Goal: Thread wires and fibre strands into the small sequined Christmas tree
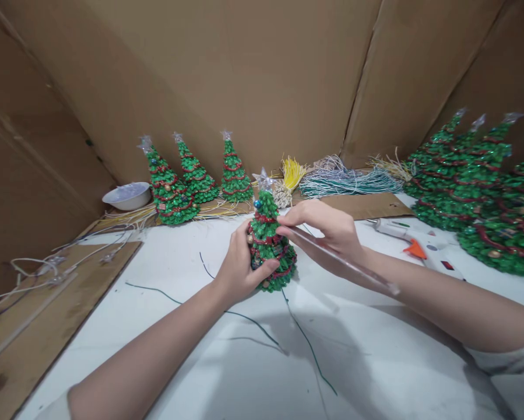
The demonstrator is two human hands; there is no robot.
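A small green Christmas tree (268, 248) with red garlands, little baubles and a clear star on top stands upright on the white table. My left hand (242, 271) is closed around its left side, the thumb across the front. My right hand (327, 233) pinches a thin clear rod (353, 262) near one end, with the fingertips at the tree's upper right side. The rod's other end points down and right over my forearm. Whether its tip touches the tree is hidden by my fingers. Loose green wires (312, 347) lie on the table in front of the tree.
Several finished-looking trees stand at back left (172, 192) and at right (476, 169). A white glue gun (437, 256) with an orange trigger lies at right. Wire bundles (349, 181) line the back. A white bowl (128, 196) and a cardboard sheet (69, 303) are at left.
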